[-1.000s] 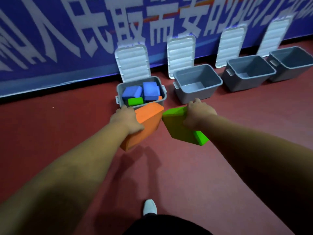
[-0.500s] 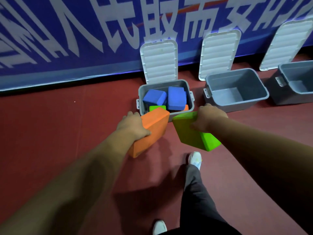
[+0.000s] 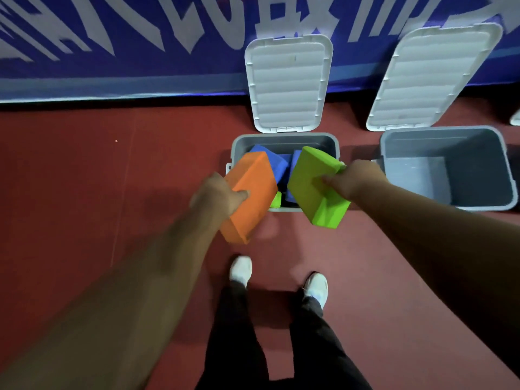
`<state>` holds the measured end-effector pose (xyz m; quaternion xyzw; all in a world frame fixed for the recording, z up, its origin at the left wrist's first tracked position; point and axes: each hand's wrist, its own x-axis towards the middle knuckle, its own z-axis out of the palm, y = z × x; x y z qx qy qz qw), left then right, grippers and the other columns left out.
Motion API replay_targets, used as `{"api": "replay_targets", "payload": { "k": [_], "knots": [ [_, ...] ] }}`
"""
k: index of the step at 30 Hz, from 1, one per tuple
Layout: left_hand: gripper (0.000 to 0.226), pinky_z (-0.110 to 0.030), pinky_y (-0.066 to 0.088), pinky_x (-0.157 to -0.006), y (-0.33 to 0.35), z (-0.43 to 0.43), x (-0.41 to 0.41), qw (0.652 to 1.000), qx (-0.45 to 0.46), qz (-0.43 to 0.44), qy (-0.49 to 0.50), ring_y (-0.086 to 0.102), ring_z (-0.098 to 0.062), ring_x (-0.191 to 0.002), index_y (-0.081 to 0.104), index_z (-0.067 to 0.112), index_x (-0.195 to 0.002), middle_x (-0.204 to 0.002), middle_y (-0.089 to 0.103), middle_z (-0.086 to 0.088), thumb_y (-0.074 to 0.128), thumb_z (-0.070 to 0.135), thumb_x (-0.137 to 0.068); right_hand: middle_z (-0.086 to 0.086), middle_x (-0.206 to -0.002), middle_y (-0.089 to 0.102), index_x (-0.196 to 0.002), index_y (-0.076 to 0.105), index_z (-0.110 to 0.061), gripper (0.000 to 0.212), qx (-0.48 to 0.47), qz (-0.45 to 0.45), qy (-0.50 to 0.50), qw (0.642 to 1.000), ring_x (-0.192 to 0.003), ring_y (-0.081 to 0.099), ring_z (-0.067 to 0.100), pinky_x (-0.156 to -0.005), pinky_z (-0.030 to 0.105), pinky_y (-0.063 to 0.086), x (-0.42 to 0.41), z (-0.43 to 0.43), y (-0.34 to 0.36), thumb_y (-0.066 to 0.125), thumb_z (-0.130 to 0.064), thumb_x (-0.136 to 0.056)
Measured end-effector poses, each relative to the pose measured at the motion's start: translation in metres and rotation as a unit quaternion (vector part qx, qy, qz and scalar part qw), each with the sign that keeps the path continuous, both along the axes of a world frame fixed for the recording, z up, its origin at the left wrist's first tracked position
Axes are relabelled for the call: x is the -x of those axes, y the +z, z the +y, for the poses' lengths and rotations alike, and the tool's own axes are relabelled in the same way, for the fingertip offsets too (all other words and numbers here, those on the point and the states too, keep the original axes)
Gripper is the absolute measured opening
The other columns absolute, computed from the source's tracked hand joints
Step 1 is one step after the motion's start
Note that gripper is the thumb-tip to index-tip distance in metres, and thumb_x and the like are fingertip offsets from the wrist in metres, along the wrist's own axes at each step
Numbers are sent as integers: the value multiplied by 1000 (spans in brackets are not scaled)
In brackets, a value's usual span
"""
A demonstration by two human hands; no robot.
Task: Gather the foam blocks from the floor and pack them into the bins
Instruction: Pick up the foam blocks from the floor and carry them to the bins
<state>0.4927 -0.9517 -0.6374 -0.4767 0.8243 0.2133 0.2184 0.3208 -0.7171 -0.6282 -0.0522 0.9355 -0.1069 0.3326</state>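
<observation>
Far left: red floor (image 3: 70,178) running back to a blue banner (image 3: 126,60) with big white characters, set along the wall.

Left grip (image 3: 218,197): closed on the near left edge of an orange foam block (image 3: 251,190), with the thumb lying on the block's top face. The block is off the floor and tilted. Its far end is over the front left corner of a grey bin (image 3: 284,138).

The bin stands on the floor close to the banner. Its white ribbed lid (image 3: 288,85) is swung up and leans back. Inside are blue blocks (image 3: 271,161) lying at angles and a small green block (image 3: 276,199) by the front wall (only a sliver of it shows between the two held blocks).

Below centre: two white shoes (image 3: 241,268) and dark trouser legs (image 3: 239,333). The person stands just in front of the bin.

Green foam block (image 3: 309,170): in the air and tilted over the bin's right half, with its near end hanging out past the front rim. It is near the orange block, but the two do not touch.

Right grip (image 3: 354,178): closed on the green block's right edge. One digit lies across the top face; the others are hidden behind the block.

Right: second grey bin (image 3: 478,164) on the floor beside the first, the two apart, its pale bottom showing. Its white lid (image 3: 430,77) is also up, slanting back toward the banner.
</observation>
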Motion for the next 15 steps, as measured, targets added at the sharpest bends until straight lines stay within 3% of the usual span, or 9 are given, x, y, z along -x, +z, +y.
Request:
{"api": "replay_targets", "payload": {
  "k": [4, 8, 11, 15],
  "knots": [
    [85, -40, 48, -99, -60, -37, 44, 998, -40, -2, 38, 60, -41, -128, 58, -2, -136, -139, 62, -25, 67, 68, -89, 15, -106, 67, -121, 66, -4, 67, -5, -34, -29, 999, -101, 67, 35, -73, 32, 44, 45, -27, -53, 65, -63, -89],
    [80, -40, 44, -106, -129, -70, 82, 995, -79, 24, 50, 55, -43, -133, 55, -5, -142, -142, 59, -29, 51, 63, -101, 21, -126, 67, -130, 65, -2, 67, -7, -47, -54, 997, -118, 62, 37, -90, 36, 47, 70, -53, -112, 56, -60, -97],
    [74, -39, 43, -102, -177, -91, 111, 995, -79, 33, 47, 55, -44, -132, 56, -9, -138, -140, 59, -31, 39, 57, -108, 27, -133, 62, -132, 61, 4, 71, -21, -49, -54, 997, -126, 57, 41, -100, 39, 44, 83, -81, -146, 46, -58, -103],
    [49, -41, 43, -102, -229, -107, 136, 998, -55, 25, 6, 57, -44, -129, 58, -9, -133, -137, 61, -31, 46, 34, -111, 32, -140, 55, -138, 54, 7, 66, -46, -53, -16, 997, -133, 50, 43, -107, 40, 38, 94, -109, -186, 27, -46, -111]
  ]
}}
